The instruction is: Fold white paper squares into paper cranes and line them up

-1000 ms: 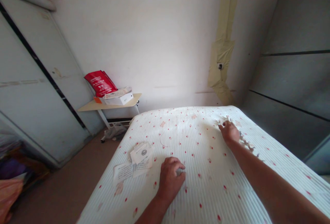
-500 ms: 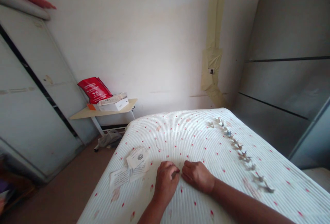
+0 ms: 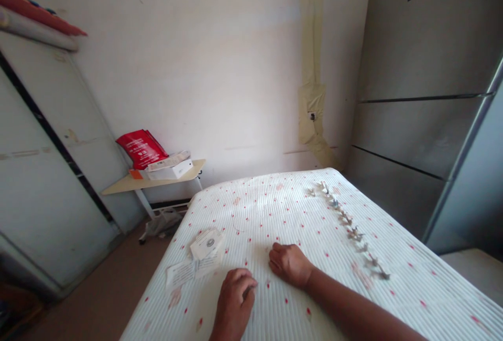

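Note:
My left hand (image 3: 236,296) is over the patterned bed cover (image 3: 259,215), its fingers curled and the thumb close to the index finger. Whatever it might hold is hidden. Resting on the cover to its right, apart from it, is my right hand (image 3: 290,265), with fingers folded in and anything inside them out of sight. To the left of my hands lie several square paper sheets (image 3: 204,245), overlapping, some with printed text and the top one with a round dark emblem. Small folded paper figures (image 3: 356,234) stand in a slanting row on the right side.
At the back left, a small table (image 3: 126,183) bears a red bag (image 3: 142,148) and a white box (image 3: 173,169). A grey refrigerator (image 3: 401,126) stands to the right. A socket (image 3: 312,116) is on the taped wall behind the bed.
My left hand has drawn back toward me and left, widening the gap between the hands. The right hand stays low on the cover. The view has turned slightly to the right.

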The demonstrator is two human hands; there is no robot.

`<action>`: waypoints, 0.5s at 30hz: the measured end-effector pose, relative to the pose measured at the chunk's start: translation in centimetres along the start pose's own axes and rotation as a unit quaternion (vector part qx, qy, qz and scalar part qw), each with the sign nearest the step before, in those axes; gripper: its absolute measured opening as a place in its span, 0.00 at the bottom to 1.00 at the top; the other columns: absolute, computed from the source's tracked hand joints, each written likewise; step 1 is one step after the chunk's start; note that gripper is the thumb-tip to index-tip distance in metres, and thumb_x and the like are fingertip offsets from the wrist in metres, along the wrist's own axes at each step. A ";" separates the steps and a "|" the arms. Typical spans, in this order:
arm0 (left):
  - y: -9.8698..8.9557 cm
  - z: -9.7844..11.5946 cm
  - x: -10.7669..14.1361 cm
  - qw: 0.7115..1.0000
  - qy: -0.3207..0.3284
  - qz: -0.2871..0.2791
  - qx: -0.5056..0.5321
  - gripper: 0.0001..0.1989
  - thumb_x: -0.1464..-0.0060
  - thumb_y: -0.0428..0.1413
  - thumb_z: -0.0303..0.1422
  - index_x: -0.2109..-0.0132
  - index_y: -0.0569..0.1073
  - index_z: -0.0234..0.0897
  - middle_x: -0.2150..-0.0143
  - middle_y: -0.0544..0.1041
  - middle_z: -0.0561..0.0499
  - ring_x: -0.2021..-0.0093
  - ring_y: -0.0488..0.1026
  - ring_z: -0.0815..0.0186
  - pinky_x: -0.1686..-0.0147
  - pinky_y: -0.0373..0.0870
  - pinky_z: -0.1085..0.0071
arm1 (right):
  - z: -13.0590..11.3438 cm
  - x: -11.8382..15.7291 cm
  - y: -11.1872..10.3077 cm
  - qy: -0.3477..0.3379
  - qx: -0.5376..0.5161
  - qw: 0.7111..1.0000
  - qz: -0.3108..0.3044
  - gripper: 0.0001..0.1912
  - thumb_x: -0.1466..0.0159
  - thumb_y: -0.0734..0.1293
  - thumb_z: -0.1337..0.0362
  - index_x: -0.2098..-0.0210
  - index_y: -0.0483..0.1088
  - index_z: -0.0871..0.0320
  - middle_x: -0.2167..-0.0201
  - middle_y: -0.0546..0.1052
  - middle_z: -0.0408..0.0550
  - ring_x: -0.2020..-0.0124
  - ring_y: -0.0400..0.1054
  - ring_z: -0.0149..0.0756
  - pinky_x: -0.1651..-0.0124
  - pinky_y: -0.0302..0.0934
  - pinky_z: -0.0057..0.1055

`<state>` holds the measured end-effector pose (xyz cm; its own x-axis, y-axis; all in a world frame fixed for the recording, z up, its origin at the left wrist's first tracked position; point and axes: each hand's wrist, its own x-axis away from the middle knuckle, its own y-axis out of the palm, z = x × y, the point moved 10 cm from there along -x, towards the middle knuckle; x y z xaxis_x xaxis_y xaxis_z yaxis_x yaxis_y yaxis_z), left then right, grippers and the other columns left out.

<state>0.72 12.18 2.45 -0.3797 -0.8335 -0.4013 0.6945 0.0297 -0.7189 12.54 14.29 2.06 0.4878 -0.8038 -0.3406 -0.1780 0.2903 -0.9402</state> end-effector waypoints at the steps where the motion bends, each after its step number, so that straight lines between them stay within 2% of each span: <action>1: -0.2 -0.2 0.1 1.000 -0.005 0.008 0.005 0.08 0.52 0.49 0.26 0.70 0.73 0.38 0.65 0.73 0.48 0.60 0.69 0.63 0.57 0.67 0.65 | 0.0 0.0 0.0 0.002 0.000 1.000 -0.001 0.08 0.39 0.58 0.66 0.71 0.66 0.59 0.71 0.71 0.44 0.75 0.62 0.27 0.75 0.48 0.24; 5: -0.7 -0.8 0.1 0.999 -0.014 0.032 0.018 0.09 0.52 0.49 0.26 0.70 0.73 0.38 0.66 0.74 0.48 0.61 0.69 0.63 0.58 0.68 0.66 | -0.1 -0.1 -0.1 -0.001 0.005 1.000 -0.006 0.08 0.39 0.58 0.67 0.71 0.66 0.59 0.71 0.72 0.44 0.75 0.63 0.27 0.75 0.48 0.24; 15: -0.5 -0.5 -0.5 1.000 -0.015 0.013 0.023 0.08 0.52 0.49 0.27 0.71 0.73 0.37 0.68 0.74 0.48 0.63 0.70 0.63 0.60 0.68 0.66 | -0.1 -0.1 -0.4 0.002 0.013 1.000 -0.003 0.08 0.39 0.58 0.66 0.71 0.67 0.59 0.71 0.72 0.44 0.75 0.63 0.27 0.76 0.48 0.25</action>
<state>0.26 12.80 2.73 -0.3434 -0.8486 -0.4023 0.7313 0.0272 -0.6816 12.46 14.19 2.46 0.4853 -0.8079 -0.3344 -0.1531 0.2981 -0.9422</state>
